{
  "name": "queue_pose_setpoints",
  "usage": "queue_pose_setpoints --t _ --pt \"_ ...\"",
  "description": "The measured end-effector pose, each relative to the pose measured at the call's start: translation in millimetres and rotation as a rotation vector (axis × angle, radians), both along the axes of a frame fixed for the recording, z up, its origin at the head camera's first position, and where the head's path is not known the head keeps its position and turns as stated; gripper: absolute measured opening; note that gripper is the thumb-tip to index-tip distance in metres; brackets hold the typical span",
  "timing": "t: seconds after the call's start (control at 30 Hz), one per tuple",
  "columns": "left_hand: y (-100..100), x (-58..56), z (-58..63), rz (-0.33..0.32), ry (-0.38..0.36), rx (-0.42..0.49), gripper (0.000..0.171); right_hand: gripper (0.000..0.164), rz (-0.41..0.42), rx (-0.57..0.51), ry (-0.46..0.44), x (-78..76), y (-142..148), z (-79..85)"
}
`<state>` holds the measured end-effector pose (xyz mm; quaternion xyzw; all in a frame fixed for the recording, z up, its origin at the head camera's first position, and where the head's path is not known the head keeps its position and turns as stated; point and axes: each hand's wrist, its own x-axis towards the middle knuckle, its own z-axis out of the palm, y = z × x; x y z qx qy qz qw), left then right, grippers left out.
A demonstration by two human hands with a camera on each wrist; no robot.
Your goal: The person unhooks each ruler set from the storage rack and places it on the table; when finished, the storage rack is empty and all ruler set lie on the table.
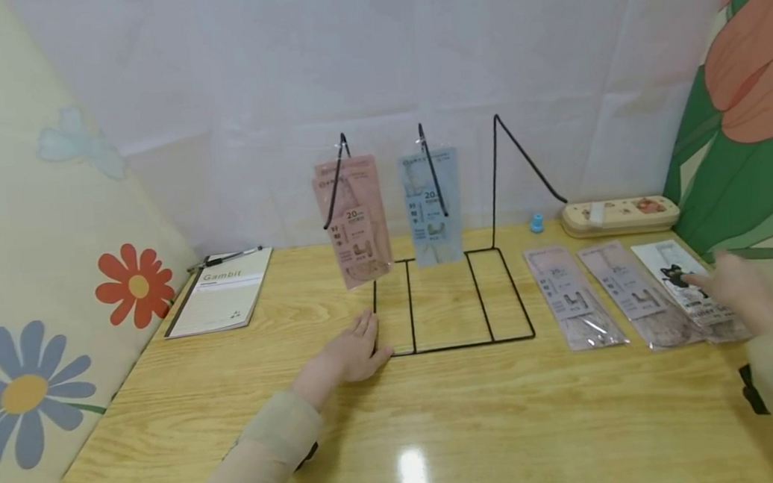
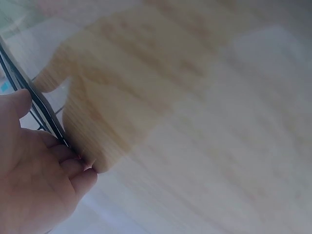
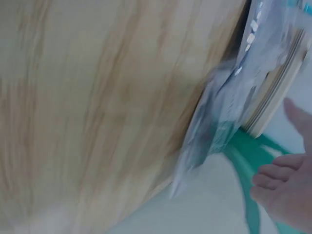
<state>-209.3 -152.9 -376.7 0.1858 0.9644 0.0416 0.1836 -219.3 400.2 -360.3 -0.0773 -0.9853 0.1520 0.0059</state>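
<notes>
From my end, the work looks partly done: on the black wire rack (image 1: 462, 345), two hooks carry packets and the third hook (image 1: 530, 157), up between my two sets of fingers, is bare. The hanging pink packets (image 1: 359, 239), at least two overlapping, are beyond my left fingertips; the hanging blue packet (image 1: 424, 227) is farther to their right, and I can't tell whether more sit behind it. My left hand (image 1: 355, 348) rests at the rack's near left corner, fingers straight and together along the side bar, thumb apart. My right hand (image 1: 740, 288) is blurred, reaching over the white cat packet (image 1: 679, 284); its thumb stands away from loosely bent fingers, and they seem to grip nothing, though I can't tell whether a fingertip touches the packet. Clear film shows past that packet's lower edge, perhaps another beneath. Left of those fingers lie a middle pink packet (image 1: 635, 291) and, farther left, an outer pink packet (image 1: 574, 299). So at least three packets are off the rack, and I'd judge they are what is left to hang.
</notes>
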Motion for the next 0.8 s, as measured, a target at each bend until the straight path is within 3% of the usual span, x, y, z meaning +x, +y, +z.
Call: queue_pose_setpoints --t 0.1,0.3,0.53,0.8 --pt "0 -1.2 -1.6 0.002 0.000 0.002 0.073 0.086 0.124 -0.003 0.096 -5.1 -9 -4.1" --pt "-1 -2.5 -3.1 0.006 0.000 0.009 0.072 0.093 0.222 -0.037 0.204 -10.8 -43 -5.7" --pt "0 -2.1 -3.7 0.004 0.008 0.010 0.072 0.091 0.338 -0.156 0.123 -9.6 -87 -0.4" --pt "0 0.0 -3.3 -0.001 0.009 0.006 0.072 0.092 0.428 -0.149 0.095 -0.9 -126 -7.9"
